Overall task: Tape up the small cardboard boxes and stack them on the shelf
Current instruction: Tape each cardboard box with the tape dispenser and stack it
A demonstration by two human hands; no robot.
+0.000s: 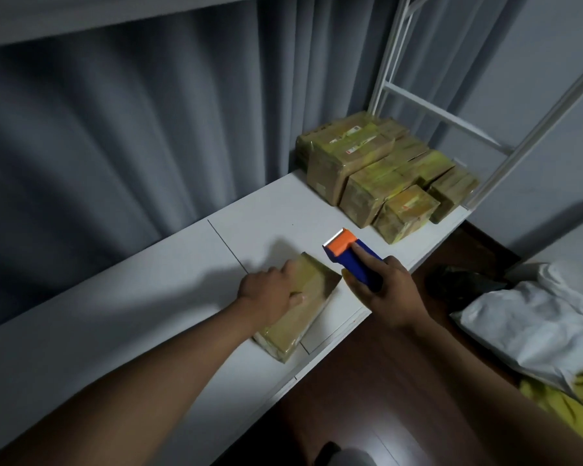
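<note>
Right now a flat cardboard box (297, 307), wrapped in glossy tape, lies on the white shelf (148, 297) near its front edge, turned at an angle to that edge. The left hand (270, 290) rests on top of the box toward its far end, fingers curled over the top face and gripping it, thumb on the near side.

Just to the right of the box, the right hand (384, 290) holds a tape dispenser (354, 260) with a blue body and an orange head; its fingers wrap the blue body, the index finger lies straight along the top, and the serrated metal edge points away from the person. The dispenser hangs just above the shelf, beside the far right corner of the box; whether it touches the box cannot be told.

Farther back on the same shelf, at its right end, a cluster of taped boxes (381, 176) sits packed together, some stacked on others, against the white metal frame (431, 112). Grey curtains (132, 129) hang behind the shelf. To the right, on the dark wooden floor (367, 398), lie a white bag (525, 321) and some yellow material (559, 401).
</note>
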